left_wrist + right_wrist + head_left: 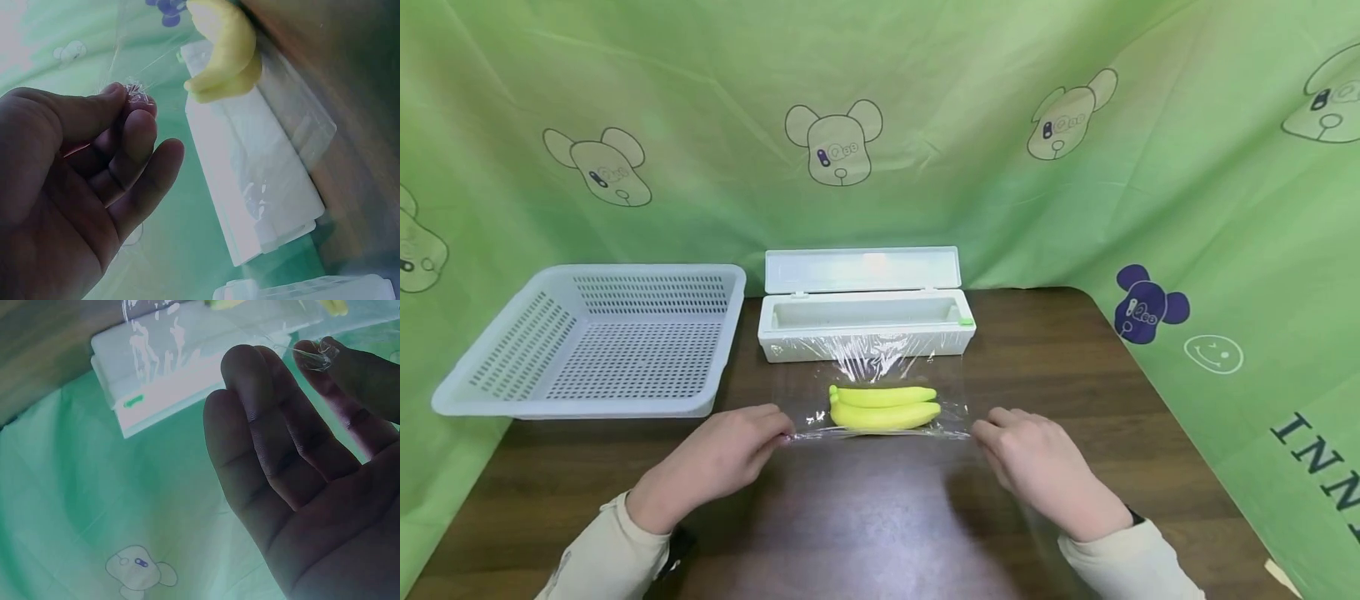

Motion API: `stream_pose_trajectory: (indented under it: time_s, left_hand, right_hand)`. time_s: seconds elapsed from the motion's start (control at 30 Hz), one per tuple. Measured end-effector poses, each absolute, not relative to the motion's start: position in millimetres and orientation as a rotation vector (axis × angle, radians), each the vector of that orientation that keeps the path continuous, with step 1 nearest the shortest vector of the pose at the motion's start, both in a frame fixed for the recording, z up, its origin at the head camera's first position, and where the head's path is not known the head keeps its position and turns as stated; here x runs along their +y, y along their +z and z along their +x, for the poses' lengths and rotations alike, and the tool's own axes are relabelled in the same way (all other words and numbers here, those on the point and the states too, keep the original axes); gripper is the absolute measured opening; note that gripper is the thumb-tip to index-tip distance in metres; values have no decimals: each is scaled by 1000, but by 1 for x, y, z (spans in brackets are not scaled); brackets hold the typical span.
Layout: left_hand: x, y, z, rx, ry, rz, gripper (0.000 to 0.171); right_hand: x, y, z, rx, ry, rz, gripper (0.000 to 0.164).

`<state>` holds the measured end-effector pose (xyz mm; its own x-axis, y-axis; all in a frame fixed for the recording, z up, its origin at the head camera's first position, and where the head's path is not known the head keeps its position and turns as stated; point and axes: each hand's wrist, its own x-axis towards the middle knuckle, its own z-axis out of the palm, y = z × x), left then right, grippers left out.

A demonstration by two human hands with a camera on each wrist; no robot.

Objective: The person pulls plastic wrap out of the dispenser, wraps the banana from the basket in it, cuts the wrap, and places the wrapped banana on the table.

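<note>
A clear sheet of plastic wrap [805,404] stretches from the front of a white wrap dispenser box [865,343] toward me. My left hand [730,450] pinches one near corner of it between thumb and forefinger, and in the left wrist view the film bunches at the fingertips [142,107]. The opposite corner is pinched by my right hand [1030,458], its other fingers extended in the right wrist view. Between the hands, yellow bananas [883,414] lie side by side, seen through or against the film. The dispenser's lid [862,271] stands raised at the back.
To the left sits a white perforated plastic basket [721,367] on the dark wooden table [865,517]. A green curtain [715,92] printed with bear heads hangs behind and at both sides. A small green piece [966,322] is on the dispenser's right end.
</note>
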<state>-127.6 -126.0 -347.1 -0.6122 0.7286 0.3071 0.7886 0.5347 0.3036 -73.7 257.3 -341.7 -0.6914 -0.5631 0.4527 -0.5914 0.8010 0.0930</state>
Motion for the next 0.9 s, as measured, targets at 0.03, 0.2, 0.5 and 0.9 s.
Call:
stream_pose_trajectory:
  time_s: [0.03, 0.2, 0.5, 0.9]
  left_hand:
    - [-126, -346, -130, -2621, -631, -1298, 9]
    - [-122, -346, -145, -2626, -692, -1245, 7]
    - [-107, -349, -174, -2688, -795, -1042, 6]
    - [-90, -369, -197, -2827, -924, -621, 18]
  right_hand:
    - [258, -341, -77, -2527, 83, 853, 16]
    - [260, -339, -93, -2560, 97, 817, 20]
    - [265, -343, -123, -2639, 142, 780, 15]
    - [264, -361, -173, -2793, 253, 715, 16]
